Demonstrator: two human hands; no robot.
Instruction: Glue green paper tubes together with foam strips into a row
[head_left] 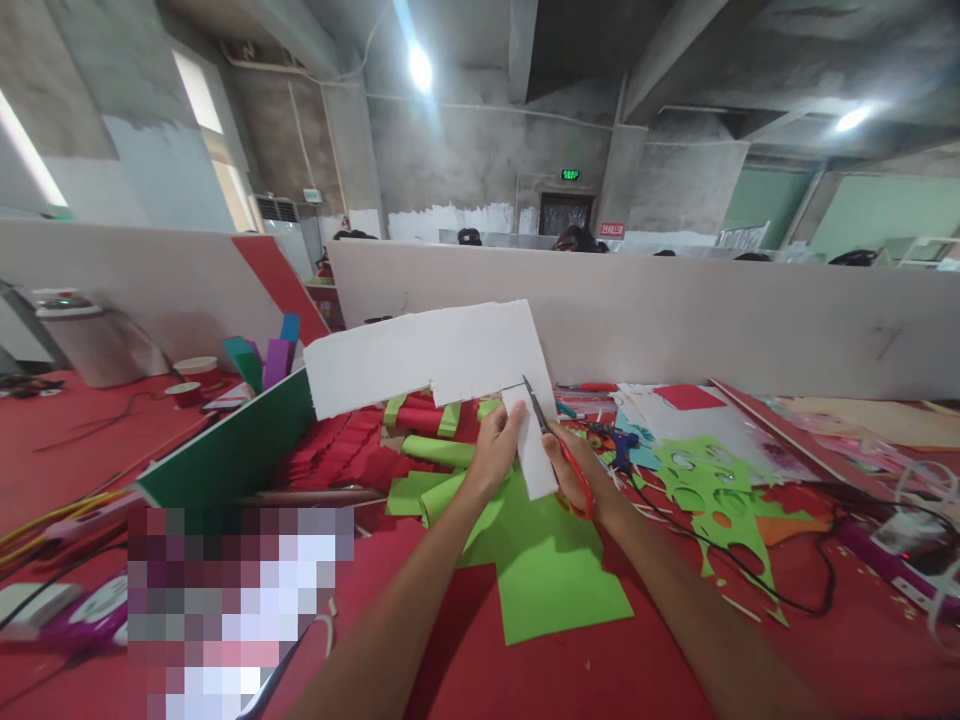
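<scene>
Cutting looks under way: the left hand (496,452) pinches the white foam sheet (442,362) held just above the green paper (555,580), while the right hand (574,470) grips red-handled scissors (553,440), blades slightly parted, needing steady feed along the line.

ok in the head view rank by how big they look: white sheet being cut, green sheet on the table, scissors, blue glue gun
1. white sheet, though it is raised nearer the camera
2. green sheet
3. scissors
4. blue glue gun, looks about as small as the scissors, unsure
</scene>
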